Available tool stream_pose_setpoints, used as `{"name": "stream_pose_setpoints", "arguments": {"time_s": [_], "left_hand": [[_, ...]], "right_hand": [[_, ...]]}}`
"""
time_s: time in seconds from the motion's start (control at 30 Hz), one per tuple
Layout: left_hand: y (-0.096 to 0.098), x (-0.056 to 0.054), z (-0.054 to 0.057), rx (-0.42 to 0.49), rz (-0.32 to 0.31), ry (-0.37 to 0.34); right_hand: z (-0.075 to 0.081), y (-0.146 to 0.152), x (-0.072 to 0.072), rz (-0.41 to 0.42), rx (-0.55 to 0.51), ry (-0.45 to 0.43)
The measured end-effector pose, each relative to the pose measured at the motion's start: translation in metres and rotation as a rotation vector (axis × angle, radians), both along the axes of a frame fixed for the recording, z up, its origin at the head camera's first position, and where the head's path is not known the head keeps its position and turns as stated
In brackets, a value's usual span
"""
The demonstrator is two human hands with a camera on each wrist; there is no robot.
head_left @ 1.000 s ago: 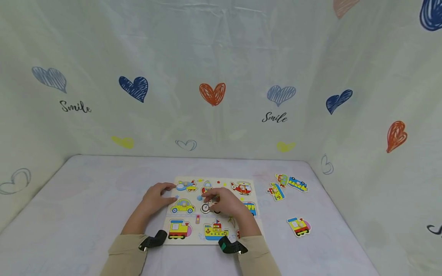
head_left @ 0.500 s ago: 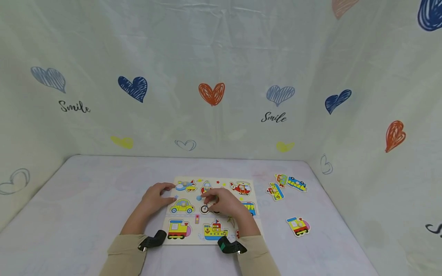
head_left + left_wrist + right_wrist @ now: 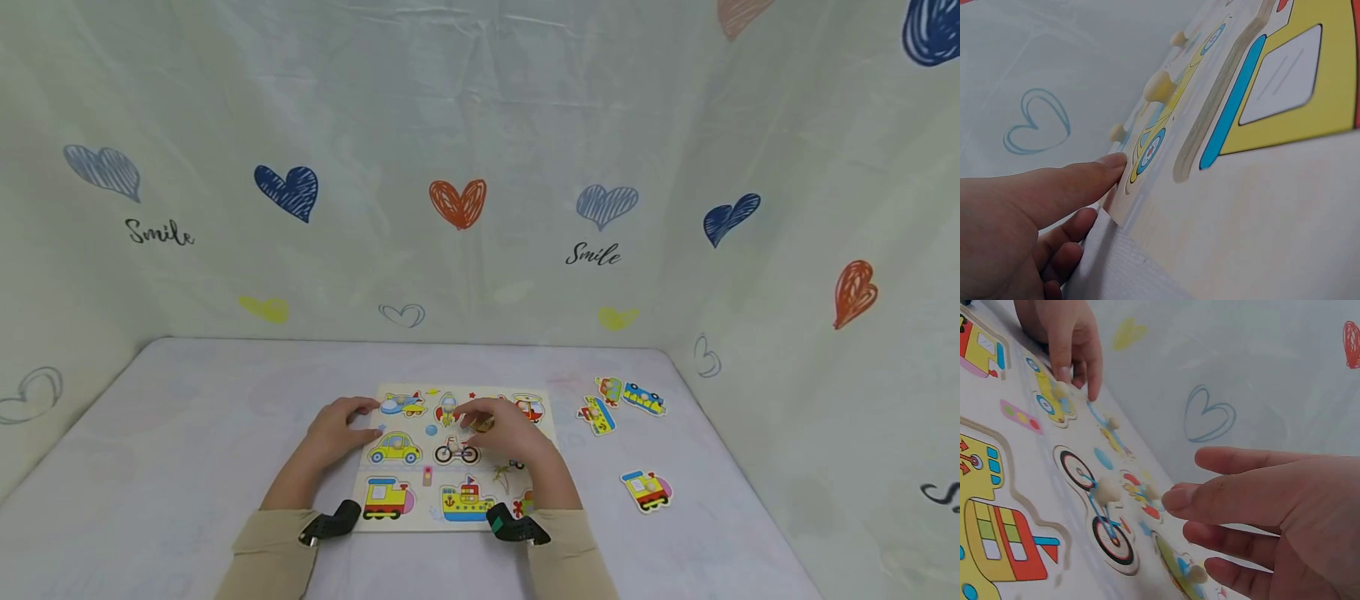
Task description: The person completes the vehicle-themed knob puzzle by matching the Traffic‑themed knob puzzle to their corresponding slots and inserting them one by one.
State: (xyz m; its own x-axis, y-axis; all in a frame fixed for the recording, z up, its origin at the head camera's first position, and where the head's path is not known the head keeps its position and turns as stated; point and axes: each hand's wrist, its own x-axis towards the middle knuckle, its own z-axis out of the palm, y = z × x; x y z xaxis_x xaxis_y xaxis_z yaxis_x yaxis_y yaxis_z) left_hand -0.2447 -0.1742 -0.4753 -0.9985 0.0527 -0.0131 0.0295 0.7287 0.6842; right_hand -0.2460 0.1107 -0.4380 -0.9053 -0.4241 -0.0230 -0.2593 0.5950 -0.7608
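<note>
A wooden knob puzzle board (image 3: 429, 503) with vehicle pictures lies on the table. My left hand (image 3: 332, 429) rests at its left edge, thumb touching the board beside the yellow car piece (image 3: 395, 450). In the left wrist view, the thumb (image 3: 1079, 187) lies straight along the board's edge, with the other fingers bent below. My right hand (image 3: 510, 433) hovers over the board, fingers apart and loosely bent, holding nothing. In the right wrist view its fingertips are near the bicycle piece (image 3: 1110, 531), which sits in its slot with a round wooden knob (image 3: 1108, 490).
Right of the board lies a train piece (image 3: 648, 492). Farther back are a ship piece (image 3: 597, 415), a blue bus piece (image 3: 643, 398) and a small green-and-red piece (image 3: 611, 390). A white curtain (image 3: 337, 258) printed with hearts hangs behind the table.
My right hand has let go of the bicycle piece and moved slightly right and up, uncovering the bicycle. The left hand has stayed at the board's edge.
</note>
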Motion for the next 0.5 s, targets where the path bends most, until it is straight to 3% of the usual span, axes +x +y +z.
{"name": "stream_pose_setpoints", "arguments": {"time_s": [0.13,0.5], "left_hand": [[0.0,-0.001,0.0,-0.006,-0.002,0.001],[0.0,0.0,0.0,-0.008,-0.001,-0.007]], "right_hand": [[0.001,0.016,-0.005,-0.044,-0.06,0.023],[-0.003,0.053,-0.011,-0.297,-0.106,0.027]]}}
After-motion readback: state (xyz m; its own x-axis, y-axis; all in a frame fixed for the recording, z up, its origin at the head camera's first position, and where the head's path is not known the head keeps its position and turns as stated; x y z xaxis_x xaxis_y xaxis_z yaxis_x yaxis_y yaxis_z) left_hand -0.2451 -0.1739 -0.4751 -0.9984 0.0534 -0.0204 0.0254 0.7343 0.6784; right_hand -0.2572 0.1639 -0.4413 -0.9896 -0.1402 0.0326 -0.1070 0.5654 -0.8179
